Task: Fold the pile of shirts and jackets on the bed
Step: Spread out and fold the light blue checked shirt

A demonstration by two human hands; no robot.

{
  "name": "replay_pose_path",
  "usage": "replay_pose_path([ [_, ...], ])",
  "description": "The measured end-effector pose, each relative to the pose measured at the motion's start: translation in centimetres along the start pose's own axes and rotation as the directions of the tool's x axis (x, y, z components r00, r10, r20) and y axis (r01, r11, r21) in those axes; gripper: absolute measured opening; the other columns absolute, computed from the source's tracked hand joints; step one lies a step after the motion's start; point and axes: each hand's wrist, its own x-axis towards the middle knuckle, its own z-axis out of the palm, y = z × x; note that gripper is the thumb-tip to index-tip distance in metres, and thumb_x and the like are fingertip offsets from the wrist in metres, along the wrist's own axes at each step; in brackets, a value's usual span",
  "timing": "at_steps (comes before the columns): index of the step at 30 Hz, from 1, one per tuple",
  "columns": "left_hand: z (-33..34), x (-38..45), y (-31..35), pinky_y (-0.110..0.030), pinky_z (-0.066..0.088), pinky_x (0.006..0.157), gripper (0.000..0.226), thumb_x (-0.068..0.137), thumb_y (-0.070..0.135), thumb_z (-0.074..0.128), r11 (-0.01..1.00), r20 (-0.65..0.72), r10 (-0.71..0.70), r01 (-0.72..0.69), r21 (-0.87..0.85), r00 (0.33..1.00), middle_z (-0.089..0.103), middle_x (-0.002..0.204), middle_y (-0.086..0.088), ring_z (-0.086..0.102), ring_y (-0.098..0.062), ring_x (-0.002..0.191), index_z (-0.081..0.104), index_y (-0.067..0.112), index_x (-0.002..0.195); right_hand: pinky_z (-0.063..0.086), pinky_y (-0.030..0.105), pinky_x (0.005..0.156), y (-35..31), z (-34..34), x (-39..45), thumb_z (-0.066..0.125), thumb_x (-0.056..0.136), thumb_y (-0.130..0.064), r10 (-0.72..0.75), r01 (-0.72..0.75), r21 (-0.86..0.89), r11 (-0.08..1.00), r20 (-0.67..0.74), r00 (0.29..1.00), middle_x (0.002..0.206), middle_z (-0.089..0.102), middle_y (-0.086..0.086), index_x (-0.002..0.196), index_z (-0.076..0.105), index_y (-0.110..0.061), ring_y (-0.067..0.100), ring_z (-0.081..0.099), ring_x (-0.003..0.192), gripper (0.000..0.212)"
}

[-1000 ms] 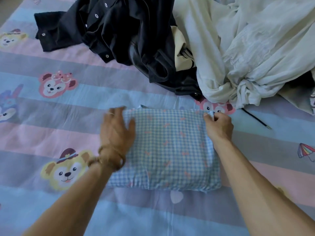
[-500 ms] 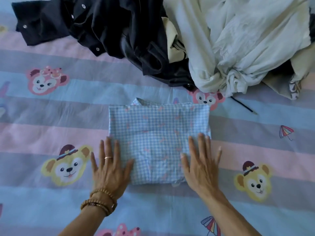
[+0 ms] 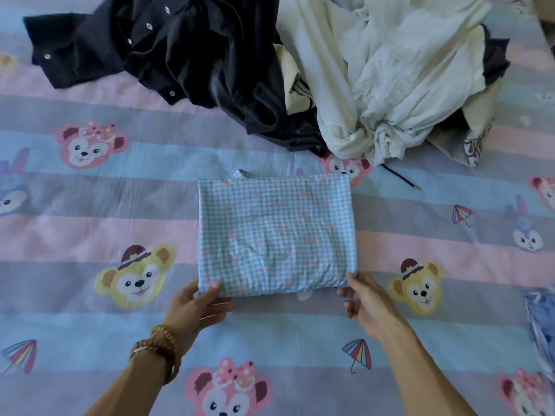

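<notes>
Head view: left hand [image 3: 196,304] and right hand [image 3: 368,301] pinch the folded checked shirt's [image 3: 276,232] near corners, fingers [image 3: 353,279] curled, likely to lift it; unfolded pile [image 3: 300,70] waits at the bed's [image 3: 90,205] far edge.

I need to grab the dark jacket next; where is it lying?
In the head view, the dark jacket lies crumpled at upper left, beside the white garment, beyond the folded checked shirt.

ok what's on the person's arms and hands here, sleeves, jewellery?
Both forearms are bare, no sleeves in view. The left hand has stacked brown wooden bead bracelets at the wrist. The right hand shows no jewellery or glove.
</notes>
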Motion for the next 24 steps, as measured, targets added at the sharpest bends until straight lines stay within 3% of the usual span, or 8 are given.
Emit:
replay_pose_path([
  [6, -0.1, 0.6, 0.7, -0.025, 0.059, 0.057, 0.017, 0.088, 0.012, 0.065, 0.994, -0.084, 0.109, -0.108, 0.019, 0.990, 0.072, 0.082, -0.024, 0.072, -0.028, 0.066, 0.068, -0.004, 0.095, 0.058, 0.024, 0.059, 0.3, -0.3, -0.2, 0.054, 0.097, -0.003, -0.109, 0.113, 0.156, 0.981, -0.029, 0.994, 0.085, 0.072, 0.014, 0.098, 0.065, 0.002, 0.019, 0.073, 0.070, 0.011],
  [9, -1.3, 0.8, 0.7, -0.024, 0.058, 0.058, 0.019, 0.086, 0.011, 0.068, 0.987, -0.127, 0.160, -0.155, 0.048, 0.979, 0.072, 0.079, -0.024, 0.072, -0.028, 0.064, 0.069, -0.005, 0.096, 0.060, 0.023, 0.064, -0.1, -1.8, 0.1, 0.056, 0.095, 0.000, -0.235, 0.243, 0.062, 0.968, -0.108, 0.966, 0.091, 0.072, 0.018, 0.093, 0.066, 0.003, 0.019, 0.074, 0.074, 0.010],
  [13, -1.6, 0.9, -1.5, -0.025, 0.059, 0.059, 0.024, 0.088, 0.012, 0.067, 0.992, -0.140, 0.098, -0.085, 0.098, 0.985, 0.072, 0.078, -0.022, 0.072, -0.027, 0.064, 0.067, -0.007, 0.103, 0.061, 0.027, 0.071, 1.6, -2.5, 0.4, 0.058, 0.095, 0.001, -0.234, 0.225, -0.081, 0.971, -0.122, 0.965, 0.093, 0.072, 0.021, 0.092, 0.064, 0.005, 0.026, 0.073, 0.083, 0.008],
  [15, -1.3, 1.0, -1.5, -0.029, 0.060, 0.059, 0.039, 0.088, 0.030, 0.069, 0.987, -0.150, 0.070, -0.046, 0.155, 0.986, 0.072, 0.083, -0.022, 0.072, -0.028, 0.067, 0.065, -0.004, 0.106, 0.061, 0.033, 0.077, 2.2, -2.5, 0.5, 0.061, 0.093, -0.001, -0.217, 0.198, -0.129, 0.972, -0.156, 0.964, 0.098, 0.071, 0.023, 0.088, 0.064, 0.000, 0.026, 0.071, 0.084, 0.007],
  [17, -1.2, 1.2, -0.1, -0.035, 0.059, 0.061, 0.077, 0.068, 0.068, 0.066, 0.924, -0.180, 0.123, -0.046, 0.379, 0.976, 0.069, 0.089, -0.020, 0.070, -0.029, 0.074, 0.061, 0.001, 0.105, 0.055, 0.040, 0.078, 1.5, -2.1, 0.4, 0.068, 0.091, -0.016, -0.287, 0.227, -0.253, 0.940, -0.235, 0.928, 0.097, 0.069, 0.022, 0.089, 0.063, -0.006, 0.024, 0.065, 0.082, 0.011],
  [19, -0.7, 1.5, 2.2, -0.036, 0.055, 0.063, 0.096, 0.046, 0.084, 0.055, 0.819, -0.214, 0.241, -0.080, 0.569, 0.947, 0.064, 0.091, -0.013, 0.065, -0.026, 0.077, 0.051, 0.009, 0.105, 0.050, 0.030, 0.070, -0.4, -1.2, 0.4, 0.070, 0.089, -0.031, -0.397, 0.301, -0.362, 0.882, -0.229, 0.889, 0.094, 0.066, 0.011, 0.098, 0.060, -0.011, 0.016, 0.060, 0.081, 0.024],
  [22, 1.2, 3.1, 5.1, -0.034, 0.055, 0.063, 0.093, 0.058, 0.072, 0.073, 0.836, -0.214, 0.249, -0.098, 0.540, 0.944, 0.061, 0.097, -0.009, 0.063, -0.020, 0.075, 0.041, 0.009, 0.118, 0.048, 0.027, 0.070, -3.0, 0.8, 2.7, 0.075, 0.084, -0.037, -0.403, 0.321, -0.445, 0.836, -0.101, 0.910, 0.097, 0.065, -0.002, 0.106, 0.055, -0.016, 0.017, 0.062, 0.090, 0.035],
  [24, 2.1, 4.0, 5.9, -0.027, 0.048, 0.057, 0.067, 0.076, 0.048, 0.076, 0.819, -0.253, 0.252, -0.066, 0.570, 0.934, 0.055, 0.091, -0.005, 0.054, -0.014, 0.069, 0.039, 0.012, 0.117, 0.050, 0.030, 0.073, -3.7, 0.9, 4.8, 0.075, 0.086, -0.025, -0.430, 0.312, -0.495, 0.811, -0.144, 0.891, 0.090, 0.071, 0.004, 0.089, 0.065, -0.012, 0.027, 0.067, 0.089, 0.017],
])
